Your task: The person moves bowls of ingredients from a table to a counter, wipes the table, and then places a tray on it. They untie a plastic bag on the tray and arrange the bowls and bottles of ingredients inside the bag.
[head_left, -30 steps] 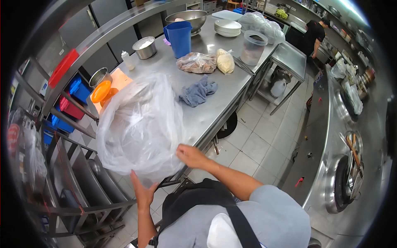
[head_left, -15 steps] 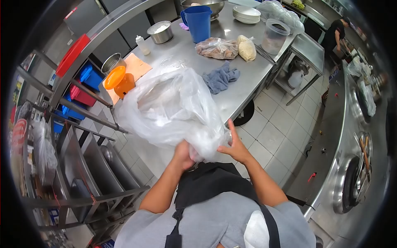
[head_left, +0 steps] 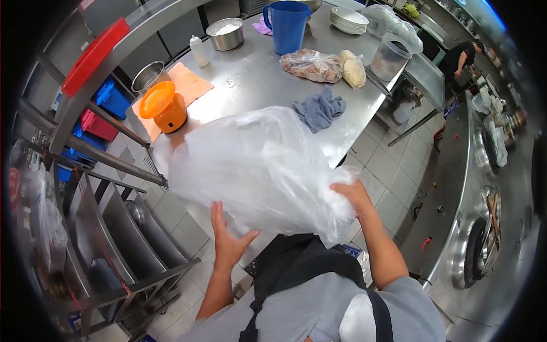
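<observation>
A large clear plastic bag [head_left: 250,165] lies across the near end of the steel table [head_left: 250,80], its contents showing only as pale shapes. My right hand [head_left: 348,196] is closed around the bag's gathered end at the right. At the bag's lower left edge, my left hand [head_left: 231,239] has its fingers spread and thumb out, gripping nothing. Just beyond the bag are an orange kitchen scale [head_left: 171,114] on an orange cloth [head_left: 191,82] and a crumpled blue-grey cloth [head_left: 320,109].
Farther back stand a blue pitcher [head_left: 289,28], a steel pot [head_left: 225,35], a squeeze bottle [head_left: 199,51], a bag of brown food [head_left: 312,65] and stacked plates [head_left: 348,20]. Metal racks [head_left: 114,228] flank my left, a cooking line [head_left: 439,222] my right. A person [head_left: 456,60] works far right.
The bag's open mouth has turned away and the bag now lies flatter. My right hand has closed on its gathered end; my left hand has let go and moved left, fingers spread.
</observation>
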A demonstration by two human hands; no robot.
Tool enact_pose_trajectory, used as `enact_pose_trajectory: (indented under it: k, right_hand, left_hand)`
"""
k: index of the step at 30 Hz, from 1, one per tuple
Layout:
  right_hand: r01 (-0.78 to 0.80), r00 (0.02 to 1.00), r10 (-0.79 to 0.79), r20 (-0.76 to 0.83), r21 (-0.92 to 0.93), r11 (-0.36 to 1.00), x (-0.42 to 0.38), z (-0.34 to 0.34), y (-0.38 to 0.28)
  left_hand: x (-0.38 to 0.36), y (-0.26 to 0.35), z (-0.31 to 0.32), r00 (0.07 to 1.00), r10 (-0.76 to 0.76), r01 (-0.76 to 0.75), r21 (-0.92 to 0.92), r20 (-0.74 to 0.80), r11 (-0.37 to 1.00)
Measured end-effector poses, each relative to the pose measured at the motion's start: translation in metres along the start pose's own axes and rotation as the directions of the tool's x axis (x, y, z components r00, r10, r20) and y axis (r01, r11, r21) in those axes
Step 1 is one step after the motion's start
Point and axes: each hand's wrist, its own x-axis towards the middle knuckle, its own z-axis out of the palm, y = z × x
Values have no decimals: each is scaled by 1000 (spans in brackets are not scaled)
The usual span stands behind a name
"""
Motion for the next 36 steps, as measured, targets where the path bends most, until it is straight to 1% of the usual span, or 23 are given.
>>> enact_pose_trajectory:
  k: [1, 3, 4, 6, 7, 9, 11, 12, 14, 16, 18, 19, 20, 21, 23, 24, 25, 27, 28, 30, 32, 35, 36]
  right_hand:
    - [0, 1000, 2, 8, -255, 967, 6, 5, 8]
    - [-51, 991, 120, 62, -650, 758, 10, 33, 13]
    - [-55, 990, 128, 65, -650, 758, 20, 43, 41]
    - [480, 876, -199, 440, -839, 257, 49, 46, 98]
    - [487, 871, -205, 446, -837, 250, 40, 51, 78]
    - [343, 933, -226, 281, -502, 794, 8, 46, 21]
    - [212, 960, -136, 245, -320, 923, -37, 25, -25]
    - [312, 948, -269, 168, -330, 891, -50, 3, -32]
    - [427, 893, -450, -16, -290, 857, -72, -36, -44]
    - [414, 871, -391, -297, 16, 910, -90, -52, -60]
    - [507, 839, -385, -384, 295, 810, -97, -115, -42]
    - [508, 840, -385, -383, 304, 806, -90, -134, -33]
    - [472, 867, -371, -332, 314, 823, -85, -153, -20]
    - [449, 884, -363, -294, 320, 834, -82, -172, -7]
    - [463, 875, -381, -299, 286, 839, -101, -222, 1]
    - [501, 843, -401, -358, 254, 827, -127, -244, 0]
    - [495, 794, -327, -513, 234, 837, -128, -239, -24]
    - [546, 692, -443, -570, 13, 837, -139, -263, -50]
    - [587, 652, -549, -524, -109, 802, -138, -288, -50]
    - [592, 541, -574, -614, -207, 779, -149, -326, -64]
    - [433, 517, -685, -514, -533, 727, -159, -357, -84]
    - [330, 109, -833, -542, -771, 545, -156, -428, -103]
    - [258, 107, -804, -585, -765, 591, -161, -455, -112]
  left_hand:
    - [15, 9, -2, 955, 289, -254, 329, -62, 910]
    - [41, 2, 21, 895, 335, -435, 413, 295, 800]
    - [55, -18, 50, 829, 324, -523, 426, 457, 738]
    - [73, -32, 90, 641, 485, -723, 256, 595, 642]
    - [78, -28, 98, 648, 556, -728, 212, 520, 652]
    - [93, -12, 112, 643, 628, -744, 163, 438, 648]
    - [87, 25, 121, 716, 589, -559, -197, 373, 805]
    - [85, 46, 129, 721, 583, -555, -192, 375, 809]
    - [81, 87, 161, 663, 719, -430, -679, 210, 595]
    - [66, 116, 213, 560, 828, -528, -783, -29, 330]
    - [48, 162, 247, 564, 813, -143, -952, 146, 270]
    - [43, 166, 275, 560, 814, -147, -949, 152, 278]
    - [37, 166, 305, 623, 644, 184, -884, 443, 430]
    - [31, 164, 334, 557, 429, 508, -700, 711, 502]
    - [28, 164, 382, 361, 292, 745, -462, 886, 481]
    - [24, 153, 408, 301, 342, 611, -455, 890, 648]
    - [25, 102, 467, -72, 318, 987, 21, 945, 162]
    - [17, 142, 471, 2, 195, 952, -61, 981, 299]
    - [9, 178, 468, 139, 56, 834, -148, 989, 532]
    - [1, 172, 506, 285, 233, 621, -364, 930, 695]
    - [-6, 190, 524, 272, 152, 673, -301, 950, 676]
    - [12, 185, 531, 205, 72, 672, -194, 976, 714]
    - [12, 196, 528, 211, 31, 629, -160, 977, 761]
